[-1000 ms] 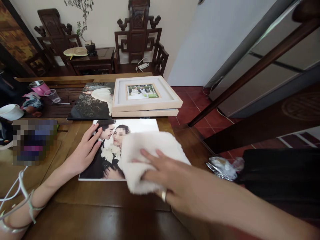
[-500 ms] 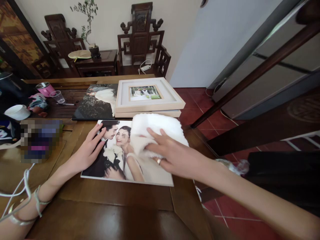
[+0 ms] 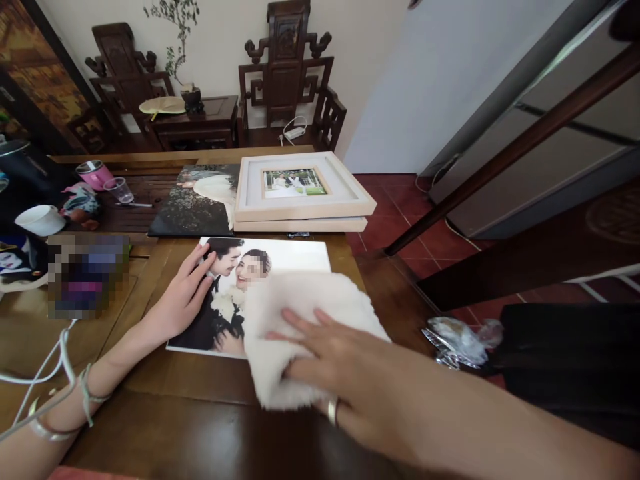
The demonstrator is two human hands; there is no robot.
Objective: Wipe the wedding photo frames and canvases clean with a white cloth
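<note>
Both hands lie flat with fingers spread: the left hand (image 3: 183, 303) holds down the wedding photo (image 3: 280, 257) on the wooden table (image 3: 200, 427), and the right hand (image 3: 333, 367) presses a fluffy white cloth (image 3: 300, 307) on its near right corner. It looks like wiping, so 1 more gentle, flat rub seems needed.

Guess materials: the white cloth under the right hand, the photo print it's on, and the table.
White cloth: fluffy pile, likely fleece or microfibre; its edge looks fuzzy and matte. Photo print: rigid flat panel with a smooth printed face and thin white edge; canvas or board, can't tell. Table: dark wood, glossy varnish; grain and window reflections show. Right hand lies flat on the cloth, left hand on the print.
</note>
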